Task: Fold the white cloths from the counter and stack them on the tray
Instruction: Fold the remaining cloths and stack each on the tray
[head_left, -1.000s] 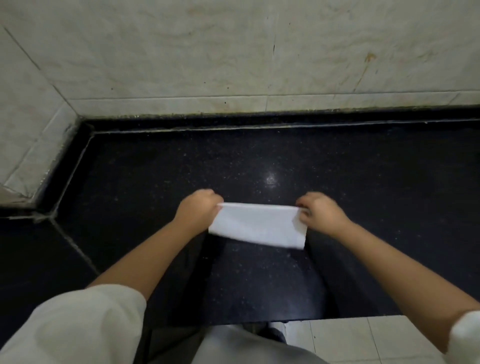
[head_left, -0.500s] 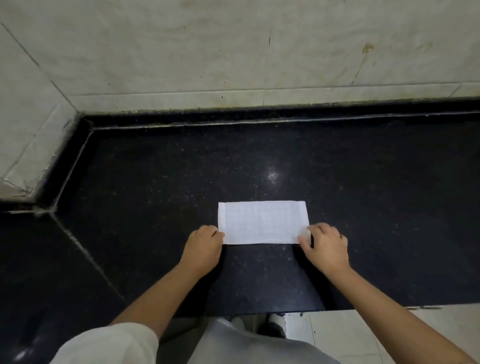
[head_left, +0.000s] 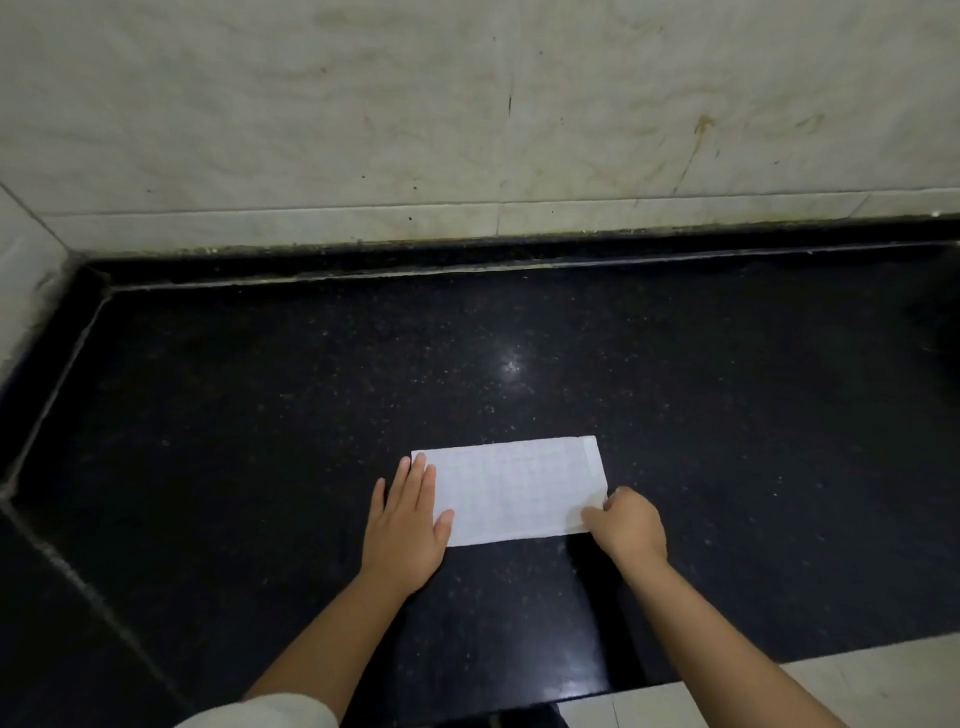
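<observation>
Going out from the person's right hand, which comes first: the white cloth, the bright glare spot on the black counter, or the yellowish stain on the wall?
From the right hand, in the head view:
1. White cloth: its near right corner is pinched in the fingers, so it is touching.
2. Glare spot: on the black counter, beyond the cloth.
3. Yellowish stain: high on the back wall, to the right.

Single head-mounted, wide-angle view, looking forward and steeply down from above the near edge of the dark counter (head_left: 519, 338). The camera faces the pale tiled wall (head_left: 467, 104), which fills the upper third. Both forearms enter from the bottom edge, and the hands (head_left: 405, 525) lie close below the lens. Straight edges bow towards the corners. No second view.
</observation>
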